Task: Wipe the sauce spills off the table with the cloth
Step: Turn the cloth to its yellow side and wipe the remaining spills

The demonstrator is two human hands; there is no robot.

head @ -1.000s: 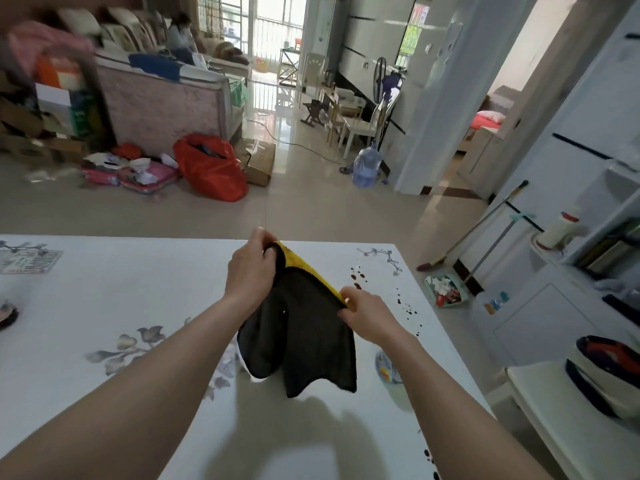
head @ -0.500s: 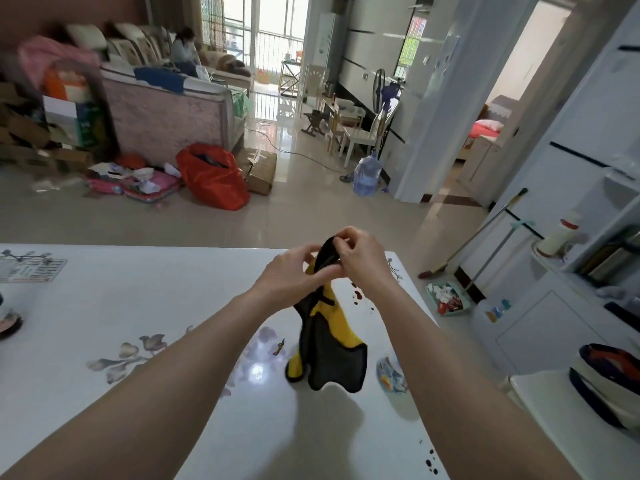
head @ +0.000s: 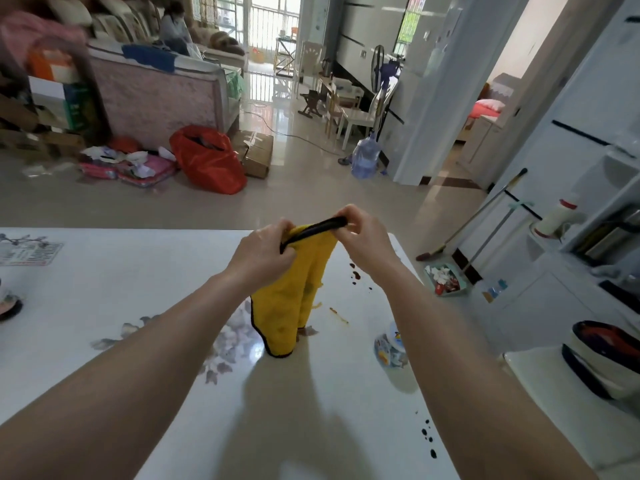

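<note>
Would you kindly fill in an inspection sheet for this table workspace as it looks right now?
Surface: white table, glossy, flower print.
Job's things: yellow cloth hanging from both hands; dark sauce drops beyond it, second patch near the right edge, both unwiped.
Clutter: small printed cup; card far left.
Grips: left hand and right hand pinch the cloth's top edge.
Cables: one cord across the floor.
Surroundings: red bag, water bottle, broom.

I hold the yellow cloth [head: 289,308], black-edged, hanging over the white table [head: 121,289]; dark sauce spills [head: 354,277] lie just right of it.
</note>
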